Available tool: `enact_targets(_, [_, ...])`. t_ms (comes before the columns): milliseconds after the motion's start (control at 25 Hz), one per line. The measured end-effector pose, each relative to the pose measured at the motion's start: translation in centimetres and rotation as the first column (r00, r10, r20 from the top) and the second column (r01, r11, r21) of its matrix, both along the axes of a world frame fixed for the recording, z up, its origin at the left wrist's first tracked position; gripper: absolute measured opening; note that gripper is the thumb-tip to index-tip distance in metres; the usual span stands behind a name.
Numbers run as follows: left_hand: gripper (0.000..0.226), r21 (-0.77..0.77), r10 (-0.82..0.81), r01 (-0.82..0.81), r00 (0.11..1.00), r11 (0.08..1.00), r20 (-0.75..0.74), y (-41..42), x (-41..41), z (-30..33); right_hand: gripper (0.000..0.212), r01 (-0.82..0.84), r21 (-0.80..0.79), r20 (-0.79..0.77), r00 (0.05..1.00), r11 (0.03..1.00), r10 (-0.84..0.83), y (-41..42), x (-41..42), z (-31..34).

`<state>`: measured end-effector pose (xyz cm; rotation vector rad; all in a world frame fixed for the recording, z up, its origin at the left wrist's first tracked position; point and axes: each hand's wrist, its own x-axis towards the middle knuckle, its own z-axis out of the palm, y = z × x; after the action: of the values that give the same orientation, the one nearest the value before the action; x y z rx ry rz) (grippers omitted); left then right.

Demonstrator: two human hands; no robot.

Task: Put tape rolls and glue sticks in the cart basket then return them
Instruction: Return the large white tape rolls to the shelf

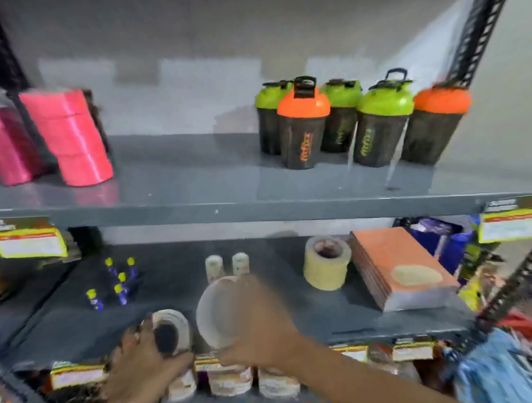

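Note:
On the lower grey shelf [67,323] my left hand [143,353] grips a white tape roll [172,328] standing on edge near the front lip. My right hand [257,325] holds a second, larger pale tape roll [216,311] upright just to the right of it. Behind them stand two small white rolls [227,264]. A stack of beige masking tape rolls [325,264] sits further right. Several purple glue sticks with yellow caps [117,285] stand at the left of the same shelf. The picture is blurred.
Above, the upper shelf [198,188] carries pink rolls [69,139] at left and several shaker bottles [346,123] with green and orange lids at right. An orange stack of pads [399,266] lies right of the masking tape. Price tags hang on the shelf edges, jars below.

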<state>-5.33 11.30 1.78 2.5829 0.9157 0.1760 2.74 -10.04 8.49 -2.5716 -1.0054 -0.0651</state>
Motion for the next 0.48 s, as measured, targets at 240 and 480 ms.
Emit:
enact_targets(240, [0.105,-0.068,-0.338,0.344,0.938,0.937,0.083,-8.1,8.6,5.7,0.118,0.417,0.070,-0.047,0.909,0.906,-0.414,-9.6,9.4,1.2])
enact_targets(480, [0.097,-0.124,-0.466,0.487,0.869,0.865,0.165,-13.5,14.2,8.7,0.104,0.600,0.104,-0.222,0.792,0.793,-0.569,-14.7,16.9,1.2])
